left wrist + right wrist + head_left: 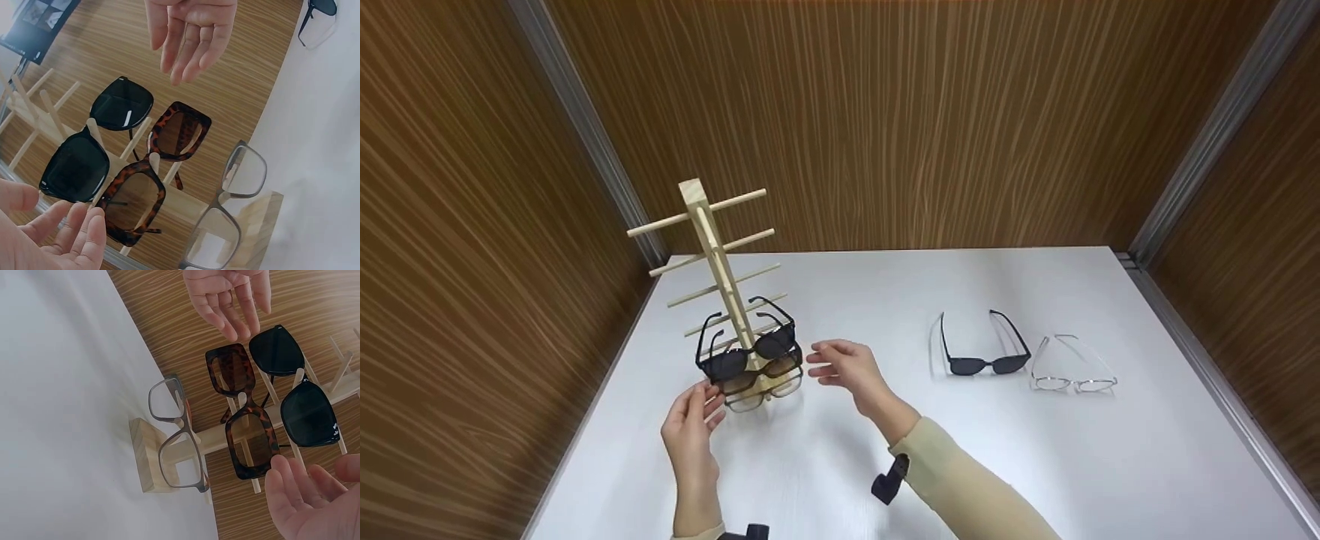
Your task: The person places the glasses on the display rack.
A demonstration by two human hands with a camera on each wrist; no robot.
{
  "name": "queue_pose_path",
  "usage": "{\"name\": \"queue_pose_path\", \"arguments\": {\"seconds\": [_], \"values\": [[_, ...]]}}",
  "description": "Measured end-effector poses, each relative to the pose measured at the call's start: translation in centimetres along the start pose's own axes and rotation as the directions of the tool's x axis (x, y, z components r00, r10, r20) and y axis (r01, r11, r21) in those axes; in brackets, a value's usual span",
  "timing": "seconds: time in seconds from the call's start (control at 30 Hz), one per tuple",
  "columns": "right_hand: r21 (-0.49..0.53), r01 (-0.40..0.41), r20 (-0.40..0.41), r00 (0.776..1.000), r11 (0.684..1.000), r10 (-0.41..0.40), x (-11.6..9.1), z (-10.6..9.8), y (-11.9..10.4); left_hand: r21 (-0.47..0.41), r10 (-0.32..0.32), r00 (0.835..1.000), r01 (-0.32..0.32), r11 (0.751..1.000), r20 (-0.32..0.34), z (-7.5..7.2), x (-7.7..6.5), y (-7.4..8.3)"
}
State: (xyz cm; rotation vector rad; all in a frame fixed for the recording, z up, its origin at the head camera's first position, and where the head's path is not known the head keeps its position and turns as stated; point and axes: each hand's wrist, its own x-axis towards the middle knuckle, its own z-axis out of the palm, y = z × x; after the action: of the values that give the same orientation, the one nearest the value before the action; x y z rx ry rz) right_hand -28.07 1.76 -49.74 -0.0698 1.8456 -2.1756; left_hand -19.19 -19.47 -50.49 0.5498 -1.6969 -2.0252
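A light wooden eyewear stand (714, 251) with several side pegs carries three pairs on its lower pegs. Uppermost are black sunglasses (727, 365); below them sit tortoiseshell sunglasses (156, 163), and lowest hang grey-framed clear glasses (224, 197). My left hand (688, 424) is at the left end of the sunglasses, fingers loosely bent, fingertips right at the lower edge of the black lens. To the right of the stand, my right hand (859, 379) has its fingers spread loosely, a small gap from the frames in the head view. Neither hand grips anything.
On the white table (840, 300), to the right, lie another pair of black sunglasses (988, 365) and thin-framed clear glasses (1076, 385), temples unfolded. Wood-grain panels (885, 135) enclose the back and sides. The stand's upper pegs (739, 199) hold no eyewear.
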Motion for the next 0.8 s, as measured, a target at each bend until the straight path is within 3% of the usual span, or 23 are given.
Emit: {"name": "queue_pose_path", "arguments": {"seconds": [0.2, 0.4, 0.8], "values": [[-0.026, -0.005, 0.005, 1.000, 1.000, 0.005, -0.7, -0.6, 0.1, 0.027, -0.038, 0.999, 0.037, 0.999, 0.015, 0.2, -0.5, -0.4], [-0.037, -0.007, -0.005, 1.000, 0.999, 0.007, -1.0, -1.1, 0.5, 0.001, -0.062, 0.998, 0.062, 0.998, 0.031, 0.7, -0.9, -1.0], [-0.069, -0.030, -0.041, 0.999, 0.997, 0.027, -2.1, -3.3, 3.3, -0.005, -0.115, 0.992, 0.116, 0.993, 0.059, 1.9, -1.7, -3.3]]}}
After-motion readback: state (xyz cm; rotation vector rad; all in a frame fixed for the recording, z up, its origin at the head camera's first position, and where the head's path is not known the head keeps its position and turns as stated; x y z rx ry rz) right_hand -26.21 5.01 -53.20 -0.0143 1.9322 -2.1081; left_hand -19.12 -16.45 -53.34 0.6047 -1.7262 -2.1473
